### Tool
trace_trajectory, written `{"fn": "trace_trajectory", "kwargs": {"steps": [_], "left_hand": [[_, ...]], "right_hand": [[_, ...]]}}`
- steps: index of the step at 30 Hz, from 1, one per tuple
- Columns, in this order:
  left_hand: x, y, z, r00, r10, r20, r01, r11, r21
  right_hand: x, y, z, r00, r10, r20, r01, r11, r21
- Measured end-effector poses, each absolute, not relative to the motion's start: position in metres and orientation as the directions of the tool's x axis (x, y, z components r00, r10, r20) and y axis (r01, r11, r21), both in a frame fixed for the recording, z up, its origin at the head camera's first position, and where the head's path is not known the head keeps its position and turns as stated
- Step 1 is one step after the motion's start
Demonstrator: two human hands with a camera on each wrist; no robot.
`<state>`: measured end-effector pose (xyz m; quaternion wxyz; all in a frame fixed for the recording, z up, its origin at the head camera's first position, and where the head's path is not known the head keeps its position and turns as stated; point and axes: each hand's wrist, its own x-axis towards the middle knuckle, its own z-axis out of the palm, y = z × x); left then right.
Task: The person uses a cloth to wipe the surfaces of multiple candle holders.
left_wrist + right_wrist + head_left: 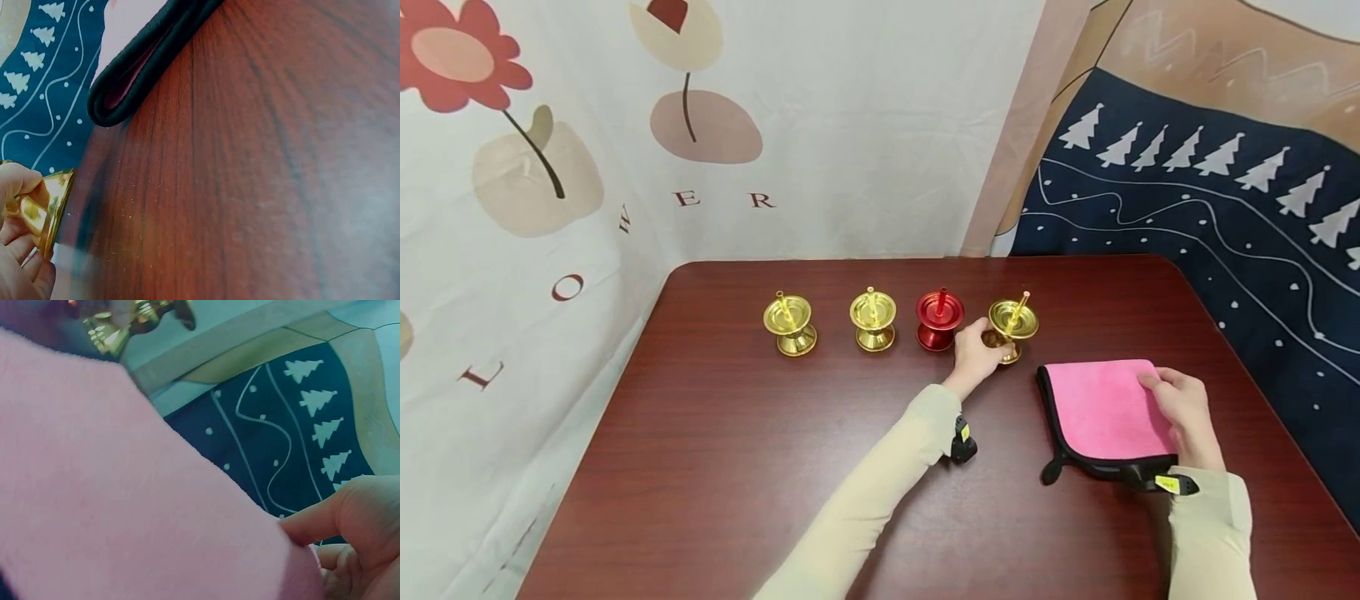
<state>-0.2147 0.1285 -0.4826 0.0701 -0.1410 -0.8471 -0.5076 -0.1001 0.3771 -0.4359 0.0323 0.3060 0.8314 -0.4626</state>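
Observation:
My left hand [979, 353] grips the gold candle holder [1015, 320] at the right end of a row, its fingers around the narrow waist under the dish. In the left wrist view the flared gold base [53, 209] shows between thumb and fingers; I cannot tell whether it touches the table. My right hand [1183, 412] pinches the right edge of a folded pink cloth [1108, 408] with black edging, thumb on top. The right wrist view shows the thumb and curled fingers [334, 515] at the cloth's edge. Just left of my left hand stands a red candle holder [939, 312].
Two more gold candle holders, one in the middle [873, 315] and one at the left [790, 321], stand upright on the brown table [715, 467]. Behind hang a white flower-printed curtain [865, 125] and a dark blue tree-printed cloth [1187, 200].

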Motion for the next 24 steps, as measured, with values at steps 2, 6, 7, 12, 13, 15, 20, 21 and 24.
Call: {"fn": "trace_trajectory", "kwargs": {"steps": [2, 6, 7, 12, 13, 15, 20, 21, 24], "left_hand": [[-0.212, 0.125, -0.482, -0.947, 0.188, 0.261, 0.318, 0.44, 0.84], [-0.208, 0.119, -0.481, -0.942, 0.212, 0.261, 0.33, 0.432, 0.839], [-0.207, 0.117, -0.481, -0.94, 0.215, 0.264, 0.334, 0.429, 0.84], [-0.203, 0.109, -0.482, -0.942, 0.226, 0.246, 0.323, 0.427, 0.844], [-0.203, 0.107, -0.482, -0.941, 0.23, 0.248, 0.327, 0.428, 0.843], [-0.202, 0.104, -0.483, -0.936, 0.239, 0.257, 0.34, 0.433, 0.835], [-0.198, 0.097, -0.48, -0.917, 0.266, 0.297, 0.39, 0.441, 0.808], [-0.197, 0.096, -0.478, -0.913, 0.273, 0.304, 0.399, 0.444, 0.802], [-0.194, 0.092, -0.473, -0.902, 0.291, 0.319, 0.422, 0.437, 0.795]], "right_hand": [[-0.098, 0.377, -0.433, -0.813, 0.468, -0.347, 0.515, 0.298, -0.803], [-0.093, 0.377, -0.427, -0.817, 0.426, -0.388, 0.454, 0.061, -0.889], [-0.093, 0.377, -0.425, -0.817, 0.419, -0.397, 0.44, 0.007, -0.898], [-0.092, 0.374, -0.421, -0.814, 0.443, -0.376, 0.412, -0.016, -0.911], [-0.092, 0.374, -0.421, -0.813, 0.454, -0.365, 0.411, 0.003, -0.912], [-0.093, 0.373, -0.421, -0.81, 0.476, -0.343, 0.412, 0.047, -0.91], [-0.094, 0.366, -0.414, -0.825, 0.504, -0.257, 0.39, 0.176, -0.904], [-0.093, 0.364, -0.411, -0.83, 0.506, -0.234, 0.376, 0.197, -0.906], [-0.09, 0.356, -0.401, -0.846, 0.503, -0.178, 0.321, 0.214, -0.922]]}}
